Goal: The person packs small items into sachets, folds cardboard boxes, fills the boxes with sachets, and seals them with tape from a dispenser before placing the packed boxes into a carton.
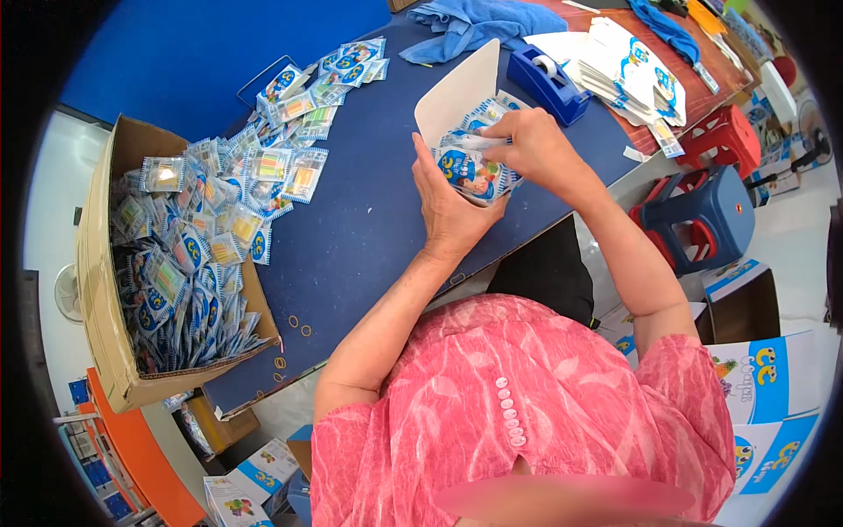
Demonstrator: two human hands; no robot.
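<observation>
My left hand (pixel 450 211) is wrapped round a small white carton (pixel 458 92) whose tall flap stands up on the far side. Inside the carton, small clear-and-blue sachets (pixel 470 174) stand packed in a row. My right hand (pixel 543 151) reaches in from the right, its thumb and forefinger closed on a sachet at the carton's top. The curled fingers partly hide that sachet. On the left, a big brown cardboard box (pixel 98 290) lies open toward the table, with many loose sachets (pixel 263 171) spilling out onto the blue tabletop (pixel 356 220).
A blue tape dispenser (pixel 549 88) stands just beyond the carton, beside a stack of flat white cartons (pixel 628 70). A blue cloth (pixel 474 22) lies at the far edge. Rubber bands (pixel 299 325) lie near the front edge. Blue (pixel 702 211) and red (pixel 724 140) stools stand at right.
</observation>
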